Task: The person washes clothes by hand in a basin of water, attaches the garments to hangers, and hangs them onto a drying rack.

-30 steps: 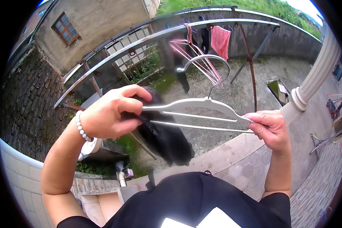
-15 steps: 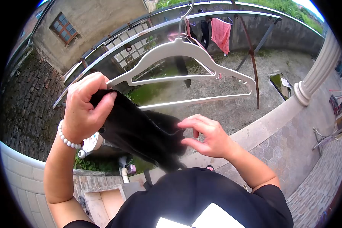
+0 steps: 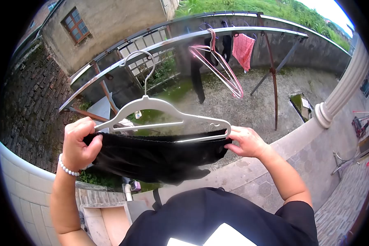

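A light grey clothes hanger (image 3: 164, 105) is held in front of me, its metal hook upward near the rail; I cannot tell whether they touch. A black garment (image 3: 151, 158) is stretched by its top edge along the hanger's lower bar and droops below. My left hand (image 3: 80, 139), with a white bead bracelet (image 3: 67, 167) at the wrist, pinches the garment's left corner at the hanger's left end. At the opposite end, my right hand (image 3: 247, 141) is closed on the garment's right corner, its fingertips partly behind the hanger.
A metal drying rail (image 3: 270, 30) crosses ahead, bearing pink hangers (image 3: 229, 78), a pink checked cloth (image 3: 243, 51) and dark items. Its rusty post (image 3: 274, 94) stands to the right. Further right is a white column (image 3: 336, 90). A stone basin (image 3: 106, 219) sits low on the left.
The hanger has come lower and to the left, its hook now fully visible. My right hand has moved up and right, spreading the bunched garment across the hanger's width.
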`<state>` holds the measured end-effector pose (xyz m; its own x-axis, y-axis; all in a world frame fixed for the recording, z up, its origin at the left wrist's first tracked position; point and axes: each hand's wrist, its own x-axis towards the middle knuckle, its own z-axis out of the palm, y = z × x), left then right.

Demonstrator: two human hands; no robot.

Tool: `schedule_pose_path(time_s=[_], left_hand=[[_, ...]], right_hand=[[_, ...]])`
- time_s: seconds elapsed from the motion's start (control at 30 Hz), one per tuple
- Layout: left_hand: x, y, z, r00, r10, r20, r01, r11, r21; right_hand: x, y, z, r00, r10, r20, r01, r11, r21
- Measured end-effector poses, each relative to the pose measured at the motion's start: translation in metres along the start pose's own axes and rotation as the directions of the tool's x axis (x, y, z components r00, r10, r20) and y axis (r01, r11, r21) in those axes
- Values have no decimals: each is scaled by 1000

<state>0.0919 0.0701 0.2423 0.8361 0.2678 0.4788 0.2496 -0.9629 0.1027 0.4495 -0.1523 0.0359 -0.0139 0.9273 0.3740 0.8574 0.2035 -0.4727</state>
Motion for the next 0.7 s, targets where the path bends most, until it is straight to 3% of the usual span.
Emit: schedule_pose_path(time_s=[0.1, 0.17, 0.27, 0.37, 0.43, 0.47, 0.5, 0.57, 0.6, 0.7], left_hand=[[-16, -8, 4, 1000, -2, -26, 3, 999, 46], [-23, -12, 13, 1000, 23, -1, -23, 997, 68], [-25, -7, 26, 998, 21, -57, -23, 999, -38], [-25, -12, 36, 985, -48, -163, 17, 982, -188], [-29, -16, 37, 980, -94, -177, 50, 970, -238], [-31, -18, 39, 975, -105, -194, 55, 967, -247], [-33, -19, 41, 970, -118, -214, 60, 965, -256], [-38, -22, 49, 966, -119, -232, 55, 962, -267], [-39, -22, 54, 965, -114, -237, 48, 962, -268], [-39, -20, 66, 969, -101, -225, 32, 956, -291]], right_hand=[[3, 6, -28, 989, -85, -120, 64, 984, -168], [12, -13, -46, 975, -140, -172, 114, 981, -154], [30, -43, -59, 955, -211, -211, 189, 974, -122], [53, -78, -73, 930, -297, -215, 330, 934, 137], [52, -82, -84, 987, -16, -157, 104, 816, 569], [53, -75, -89, 974, -7, -225, 124, 850, 511], [48, -71, -94, 968, 120, -222, 0, 880, 475], [37, -61, -99, 989, 140, 44, -147, 952, 270], [34, -63, -92, 983, 132, 125, -164, 941, 297], [31, -79, -59, 993, 120, 6, -118, 963, 242]])
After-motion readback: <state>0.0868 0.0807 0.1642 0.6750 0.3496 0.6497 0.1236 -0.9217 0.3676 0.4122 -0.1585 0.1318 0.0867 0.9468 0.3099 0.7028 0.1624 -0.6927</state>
